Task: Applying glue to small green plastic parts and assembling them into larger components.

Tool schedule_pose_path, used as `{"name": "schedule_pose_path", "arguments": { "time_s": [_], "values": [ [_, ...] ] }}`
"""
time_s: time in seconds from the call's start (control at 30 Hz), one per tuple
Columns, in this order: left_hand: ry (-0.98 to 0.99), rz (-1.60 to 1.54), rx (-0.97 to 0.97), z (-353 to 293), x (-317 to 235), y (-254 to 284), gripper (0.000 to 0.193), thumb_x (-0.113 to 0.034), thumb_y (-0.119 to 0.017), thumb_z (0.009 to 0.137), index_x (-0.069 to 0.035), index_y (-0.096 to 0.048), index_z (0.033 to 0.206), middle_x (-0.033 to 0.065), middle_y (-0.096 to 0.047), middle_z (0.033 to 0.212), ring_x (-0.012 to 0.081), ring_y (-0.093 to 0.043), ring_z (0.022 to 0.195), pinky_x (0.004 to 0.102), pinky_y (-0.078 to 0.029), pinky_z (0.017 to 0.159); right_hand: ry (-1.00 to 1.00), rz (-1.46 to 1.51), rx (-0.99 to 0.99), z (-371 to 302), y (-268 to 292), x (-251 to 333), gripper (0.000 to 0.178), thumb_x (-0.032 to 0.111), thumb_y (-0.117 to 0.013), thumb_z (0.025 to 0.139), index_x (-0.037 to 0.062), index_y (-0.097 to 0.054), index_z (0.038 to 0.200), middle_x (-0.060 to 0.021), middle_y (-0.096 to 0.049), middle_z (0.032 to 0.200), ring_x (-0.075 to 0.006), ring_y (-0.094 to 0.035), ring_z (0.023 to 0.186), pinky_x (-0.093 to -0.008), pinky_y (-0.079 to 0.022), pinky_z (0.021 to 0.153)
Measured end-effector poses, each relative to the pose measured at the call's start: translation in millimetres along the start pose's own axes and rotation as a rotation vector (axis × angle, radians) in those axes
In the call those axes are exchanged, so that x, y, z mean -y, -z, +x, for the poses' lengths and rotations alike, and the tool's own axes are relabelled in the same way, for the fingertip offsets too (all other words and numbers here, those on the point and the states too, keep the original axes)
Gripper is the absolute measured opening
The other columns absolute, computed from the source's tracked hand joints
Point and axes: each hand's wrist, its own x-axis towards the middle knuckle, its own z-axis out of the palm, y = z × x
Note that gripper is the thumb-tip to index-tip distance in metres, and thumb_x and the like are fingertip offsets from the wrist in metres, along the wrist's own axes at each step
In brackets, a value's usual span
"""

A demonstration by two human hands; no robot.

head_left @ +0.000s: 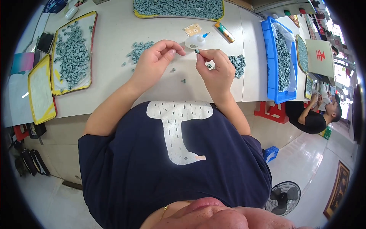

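My right hand (217, 68) pinches a small green stone-like piece (196, 50) between thumb and fingertips, just in front of a white squeeze bottle (195, 41) with a blue nozzle tip. Across from it, my left hand (153, 64) has curled fingers with the thumb apart, and I see nothing in it. A loose pile of grey-green pieces (140, 50) lies beside my left hand. Close to my right hand sits a tighter cluster of darker green pieces (239, 65), partly hidden by the hand. A few single pieces (183, 81) lie on the table between my forearms.
Yellow-edged trays stand at the left (74, 53) and far middle (179, 9), both holding many pieces. At the right is a blue plastic bin (271, 65) of pieces. A printed tube (225, 32) and patterned card (193, 29) lie behind the bottle. Another person (310, 114) sits far right.
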Motion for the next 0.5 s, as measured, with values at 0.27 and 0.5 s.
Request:
{"name": "schedule_pose_path", "arguments": {
  "time_s": [0.27, 0.5],
  "values": [
    [-0.209, 0.841, 0.048, -7, -4, -20, 0.014, 0.000, -0.059, 0.082, -0.001, -0.065, 0.094, 0.0110, -0.061, 0.089, 0.0271, -0.059, 0.085, 0.0358, -0.048, 0.076, -0.046, -0.005, -0.011, -14, 34, -16, 0.014, -0.006, -0.070, 0.071, -0.0002, -0.066, 0.083, -0.0074, -0.067, 0.078, -0.0117, -0.059, 0.064, -0.0228, -0.049, 0.061],
    [-0.242, 1.022, 0.215, -19, 5, -33, 0.016, 0.000, -0.060, 0.078, -0.001, -0.065, 0.093, 0.0121, -0.060, 0.087, 0.0309, -0.057, 0.087, 0.0385, -0.048, 0.077, -0.057, 0.013, -0.003, -24, 51, -18, 0.013, -0.006, -0.070, 0.071, 0.0001, -0.065, 0.082, -0.0066, -0.066, 0.077, -0.0120, -0.059, 0.064, -0.0234, -0.048, 0.061]
  ]
}}
